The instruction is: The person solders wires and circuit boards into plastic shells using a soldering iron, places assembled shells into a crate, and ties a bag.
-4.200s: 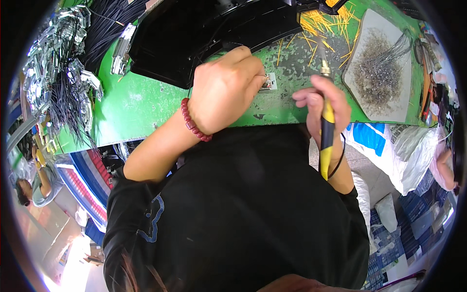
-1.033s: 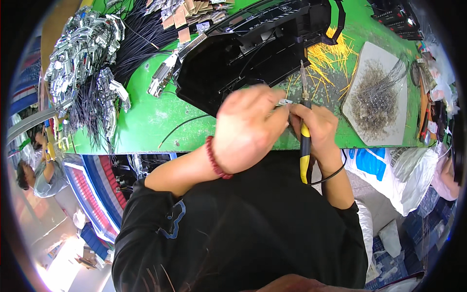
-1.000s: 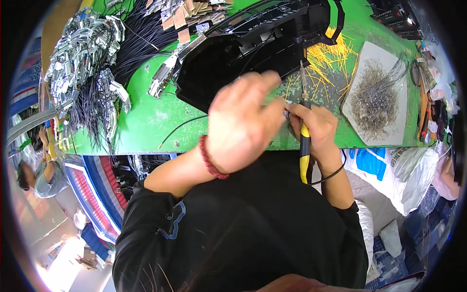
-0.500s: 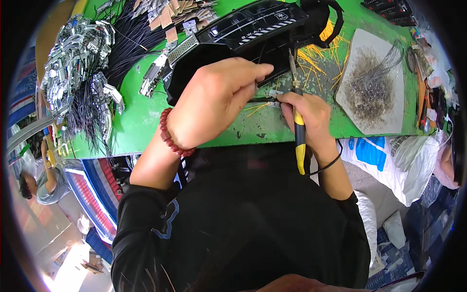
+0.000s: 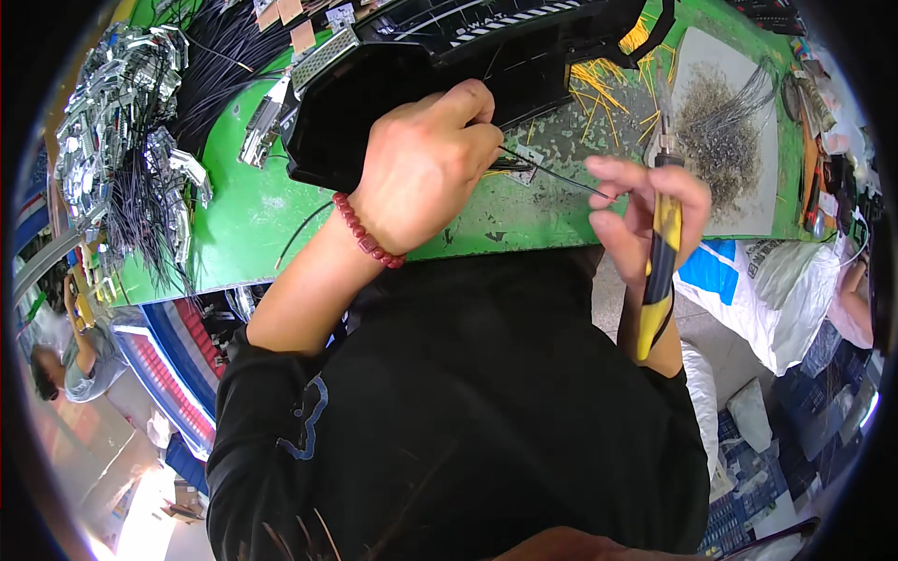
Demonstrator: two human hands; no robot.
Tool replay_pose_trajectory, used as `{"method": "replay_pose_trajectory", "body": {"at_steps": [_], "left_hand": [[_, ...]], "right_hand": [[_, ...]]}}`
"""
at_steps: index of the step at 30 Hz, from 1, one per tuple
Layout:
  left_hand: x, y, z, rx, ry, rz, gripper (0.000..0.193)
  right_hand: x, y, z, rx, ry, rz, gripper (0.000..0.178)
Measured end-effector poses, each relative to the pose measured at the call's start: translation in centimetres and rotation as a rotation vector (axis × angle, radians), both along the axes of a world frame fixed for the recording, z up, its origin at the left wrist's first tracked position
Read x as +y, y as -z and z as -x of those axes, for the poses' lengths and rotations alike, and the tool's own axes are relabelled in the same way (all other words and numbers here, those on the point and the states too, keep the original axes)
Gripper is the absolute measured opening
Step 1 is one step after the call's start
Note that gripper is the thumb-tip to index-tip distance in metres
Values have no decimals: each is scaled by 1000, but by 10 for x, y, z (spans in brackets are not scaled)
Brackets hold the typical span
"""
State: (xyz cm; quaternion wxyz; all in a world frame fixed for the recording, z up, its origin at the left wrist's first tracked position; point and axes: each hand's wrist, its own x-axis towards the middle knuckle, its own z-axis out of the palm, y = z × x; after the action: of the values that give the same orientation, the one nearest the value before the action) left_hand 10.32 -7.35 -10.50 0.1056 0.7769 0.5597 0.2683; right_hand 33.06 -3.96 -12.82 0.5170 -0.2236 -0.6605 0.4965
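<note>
My left hand [image 5: 435, 140], with a red bead bracelet [image 5: 360, 229], is closed beside the open side of a black plastic toy vehicle shell [image 5: 355, 93]. From its fingertips a thin black wire [image 5: 558, 178] stretches toward my right hand [image 5: 645, 206]. My right hand grips a soldering iron [image 5: 664, 248] with a yellow and black handle, its tip pointing away from me. The wire's reddish end lies near my right thumb and fingers, which are partly apart. Under the wire sits a small pale plate [image 5: 526, 170], partly covered by my left hand.
Silvery plastic parts with black wires [image 5: 122, 140] are heaped at the left. Yellow wires [image 5: 599, 89] lie scattered behind the shell. A white board [image 5: 762, 201] bearing dark debris and thin wires is at the right. White sacks [image 5: 776, 299] stand below the green table [image 5: 468, 238].
My right hand has moved right with the soldering iron, away from the small plate. My left hand has come down slightly and closed on the wire. The shell sits farther left and higher in view.
</note>
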Motion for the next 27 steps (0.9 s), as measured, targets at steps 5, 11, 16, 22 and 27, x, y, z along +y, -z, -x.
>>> {"method": "replay_pose_trajectory", "body": {"at_steps": [5,11,16,22,27], "left_hand": [[3,1,-2,-64,37,-48,16],[-5,-8,-6,-339,54,231,22],[-8,-5,-15,-602,24,294,23],[-9,6,-16,-469,18,187,12],[-15,10,-21,-375,1,156,8]], "right_hand": [[-7,-7,9,-135,133,19,39],[-2,14,24,-189,198,-130,34],[-4,17,33,-184,204,-164,33],[-3,17,32,-190,155,-122,38],[-10,14,25,-205,133,21,42]]}}
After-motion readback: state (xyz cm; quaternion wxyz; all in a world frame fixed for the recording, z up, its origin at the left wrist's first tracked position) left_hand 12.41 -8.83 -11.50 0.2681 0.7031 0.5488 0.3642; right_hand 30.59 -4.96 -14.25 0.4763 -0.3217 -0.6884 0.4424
